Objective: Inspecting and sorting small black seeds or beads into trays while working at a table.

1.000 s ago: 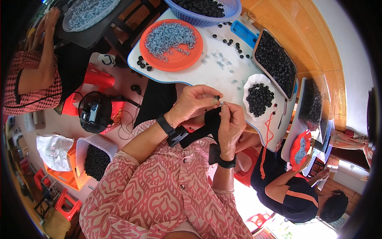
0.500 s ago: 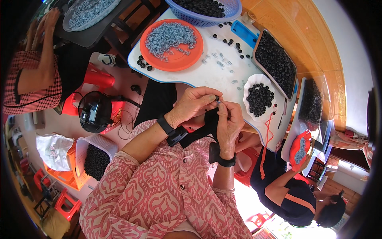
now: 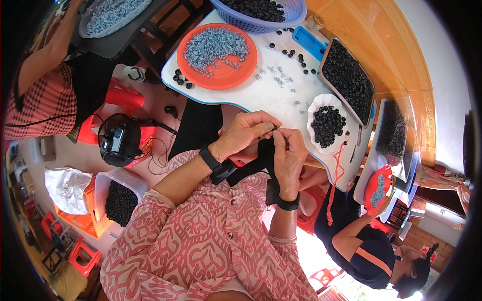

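Observation:
My left hand (image 3: 245, 134) and my right hand (image 3: 289, 153) meet in front of the table's near edge, fingertips almost touching. Between the left thumb and forefinger is pinched a small black round piece (image 3: 274, 128), mostly covered by the fingers. The right thumb and forefinger are closed right beside it; what they hold is hidden. Beyond the hands, an orange-red plate (image 3: 186, 50) bears a heap of small bluish-grey coil-like pieces (image 3: 216, 45). To the right, a white scalloped dish (image 3: 313, 104) holds black round pieces (image 3: 328, 125).
Loose black and bluish pieces lie on the white table (image 3: 241, 95). Behind stand a purple basket (image 3: 241, 22), a blue tray (image 3: 307, 43) and a filled rectangular tray (image 3: 372, 90). A red cord (image 3: 337, 168) hangs off the right edge. Co-workers sit left (image 3: 42, 103) and right (image 3: 369, 251).
My fingertips have closed in together, and the bluish bit seen at my right fingertips is now hidden. The left co-worker's arm has shifted; the right co-worker's head has turned.

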Demonstrator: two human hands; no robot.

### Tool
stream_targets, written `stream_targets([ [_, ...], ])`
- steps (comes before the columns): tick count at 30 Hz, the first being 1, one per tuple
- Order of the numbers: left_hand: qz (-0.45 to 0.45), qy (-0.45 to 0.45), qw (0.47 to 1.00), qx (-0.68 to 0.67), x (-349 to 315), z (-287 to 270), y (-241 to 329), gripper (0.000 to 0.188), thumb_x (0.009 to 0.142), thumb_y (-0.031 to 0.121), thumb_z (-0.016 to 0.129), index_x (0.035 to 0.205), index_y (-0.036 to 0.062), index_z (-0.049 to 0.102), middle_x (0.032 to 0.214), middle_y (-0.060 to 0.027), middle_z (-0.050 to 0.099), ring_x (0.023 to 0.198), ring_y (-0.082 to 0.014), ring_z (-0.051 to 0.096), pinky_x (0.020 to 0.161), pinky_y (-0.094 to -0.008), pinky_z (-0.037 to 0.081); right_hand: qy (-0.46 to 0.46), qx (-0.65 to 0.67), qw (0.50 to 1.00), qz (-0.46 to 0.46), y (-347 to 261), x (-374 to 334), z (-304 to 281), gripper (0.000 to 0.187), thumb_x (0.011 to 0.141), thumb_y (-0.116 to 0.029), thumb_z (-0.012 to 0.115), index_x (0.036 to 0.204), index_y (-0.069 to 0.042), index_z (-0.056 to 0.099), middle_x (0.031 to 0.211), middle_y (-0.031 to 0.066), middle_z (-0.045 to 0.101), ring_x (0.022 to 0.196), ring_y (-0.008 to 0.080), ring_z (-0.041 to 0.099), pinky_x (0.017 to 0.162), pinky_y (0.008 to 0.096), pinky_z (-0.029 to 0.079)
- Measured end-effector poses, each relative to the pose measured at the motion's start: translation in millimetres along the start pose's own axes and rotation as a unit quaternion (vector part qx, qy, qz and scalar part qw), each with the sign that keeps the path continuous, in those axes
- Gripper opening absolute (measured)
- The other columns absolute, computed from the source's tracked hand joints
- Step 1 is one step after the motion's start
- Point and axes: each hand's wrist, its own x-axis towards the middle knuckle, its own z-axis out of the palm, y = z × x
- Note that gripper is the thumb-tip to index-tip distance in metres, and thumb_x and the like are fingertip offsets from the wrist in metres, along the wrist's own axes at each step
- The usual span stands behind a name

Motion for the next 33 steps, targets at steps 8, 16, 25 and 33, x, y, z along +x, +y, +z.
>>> stream_targets([
  [8, -0.015, -0.03, 0.998, -0.057, 1, -7, -10, 0.019, 0.098, 0.005, 0.052, 0.11, -0.0035, 0.064, 0.099, -0.0044, 0.066, 0.087, -0.0079, 0.06, 0.08, -0.0207, 0.05, -0.014, 0.082, 0.994, 0.072, 5, -1, 3, 0.01, 0.091, -0.008, 0.066, 0.088, 0.001, 0.062, 0.075, 0.002, 0.061, 0.067, 0.0073, 0.053, 0.061, 0.0222, 0.044],
  [16, -0.062, -0.034, 0.967, -0.247, 1, -11, -14, 0.024, 0.1, 0.011, 0.051, 0.117, -0.0034, 0.06, 0.096, -0.006, 0.064, 0.083, -0.0107, 0.063, 0.077, -0.0227, 0.054, -0.019, 0.133, 0.982, 0.131, 9, -1, 8, 0.016, 0.094, -0.016, 0.064, 0.089, -0.001, 0.063, 0.071, -0.0008, 0.059, 0.064, 0.005, 0.051, 0.057, 0.0194, 0.042],
  [25, -0.06, 0.018, 0.957, -0.285, 3, -17, -9, 0.025, 0.099, 0.012, 0.052, 0.117, -0.004, 0.059, 0.096, -0.0078, 0.064, 0.077, -0.01, 0.061, 0.07, -0.0218, 0.053, 0.008, 0.096, 0.988, 0.118, 24, 10, 9, 0.015, 0.094, -0.014, 0.063, 0.089, 0.0, 0.063, 0.073, 0.0009, 0.06, 0.064, 0.0061, 0.053, 0.057, 0.021, 0.043],
  [33, -0.049, 0.046, 0.958, -0.279, 4, -21, -7, 0.026, 0.099, 0.014, 0.054, 0.117, -0.0038, 0.059, 0.096, -0.0088, 0.065, 0.075, -0.0107, 0.06, 0.068, -0.0232, 0.051, 0.032, -0.065, 0.996, -0.047, 54, 60, 22, 0.015, 0.09, -0.01, 0.064, 0.097, 0.003, 0.065, 0.082, 0.0104, 0.064, 0.07, 0.015, 0.059, 0.064, 0.0271, 0.048],
])
